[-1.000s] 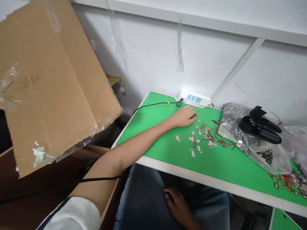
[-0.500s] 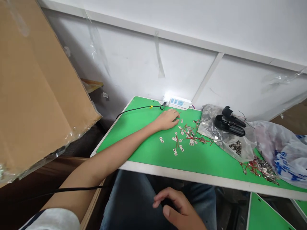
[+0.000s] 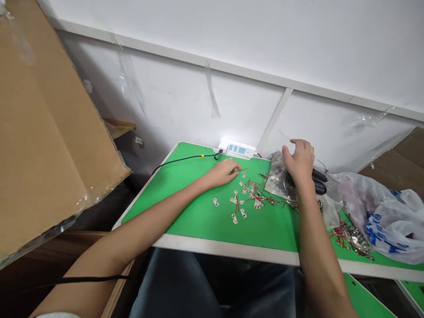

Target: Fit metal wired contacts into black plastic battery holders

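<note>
My left hand (image 3: 222, 172) rests on the green table top (image 3: 195, 216), fingers curled together near a short red wire; what they pinch, if anything, is too small to make out. Just right of it lie small white pieces (image 3: 234, 218) and a tangle of red wires (image 3: 253, 190). My right hand (image 3: 300, 160) is raised over a clear plastic bag (image 3: 278, 179), thumb and fingers apart, holding nothing visible. Partly hidden behind that wrist is a black device (image 3: 318, 181) lying on the bag.
A white power strip (image 3: 239, 149) with a black cable (image 3: 179, 160) sits against the wall. On the right are a white plastic bag (image 3: 391, 225) and a pile of metal parts (image 3: 356, 240). A large cardboard box (image 3: 49, 132) stands at the left.
My right hand has risen from above my lap to over the clear bag and black device. My left hand's fingers remain curled at nearly the same spot. The view has shifted slightly.
</note>
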Action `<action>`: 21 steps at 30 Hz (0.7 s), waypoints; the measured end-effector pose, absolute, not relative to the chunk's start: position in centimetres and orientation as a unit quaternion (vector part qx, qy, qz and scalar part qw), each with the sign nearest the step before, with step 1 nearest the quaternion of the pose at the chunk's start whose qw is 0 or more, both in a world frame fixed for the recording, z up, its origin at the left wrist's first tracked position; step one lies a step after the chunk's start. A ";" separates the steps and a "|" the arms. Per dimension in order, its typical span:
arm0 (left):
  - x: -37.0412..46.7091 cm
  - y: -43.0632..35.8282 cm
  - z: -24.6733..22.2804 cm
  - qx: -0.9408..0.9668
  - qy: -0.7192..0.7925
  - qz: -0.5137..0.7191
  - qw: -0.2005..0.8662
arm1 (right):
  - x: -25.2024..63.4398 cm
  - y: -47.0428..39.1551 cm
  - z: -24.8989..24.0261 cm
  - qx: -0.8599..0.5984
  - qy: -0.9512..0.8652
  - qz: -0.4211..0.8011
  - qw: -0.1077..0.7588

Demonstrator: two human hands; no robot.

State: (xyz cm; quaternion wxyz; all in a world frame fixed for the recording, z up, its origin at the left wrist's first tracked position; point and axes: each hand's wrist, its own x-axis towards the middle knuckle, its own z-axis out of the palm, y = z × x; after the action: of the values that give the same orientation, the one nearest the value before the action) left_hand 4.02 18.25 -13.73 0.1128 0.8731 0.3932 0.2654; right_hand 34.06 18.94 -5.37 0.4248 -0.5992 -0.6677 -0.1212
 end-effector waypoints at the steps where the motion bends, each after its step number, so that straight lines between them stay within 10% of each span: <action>1: 4.0 18.3 -13.8 0.873 0.392 0.267 0.116 | 35.1 19.7 -6.4 -0.626 -0.654 -0.142 0.401; 12: 4.2 18.1 -14.0 0.875 0.414 0.244 0.052 | 38.7 19.1 -7.4 -0.752 -0.603 -0.080 0.253; 21: 4.4 17.6 -13.5 0.847 0.476 0.235 0.030 | 37.0 17.9 -6.4 -0.643 -0.644 -0.175 0.376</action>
State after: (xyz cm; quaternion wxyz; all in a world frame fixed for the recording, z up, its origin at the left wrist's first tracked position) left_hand 4.42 17.57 -13.51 0.0303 0.8471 0.4757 0.2351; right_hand 37.04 17.94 -6.42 0.3761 -0.6428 -0.6440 -0.1749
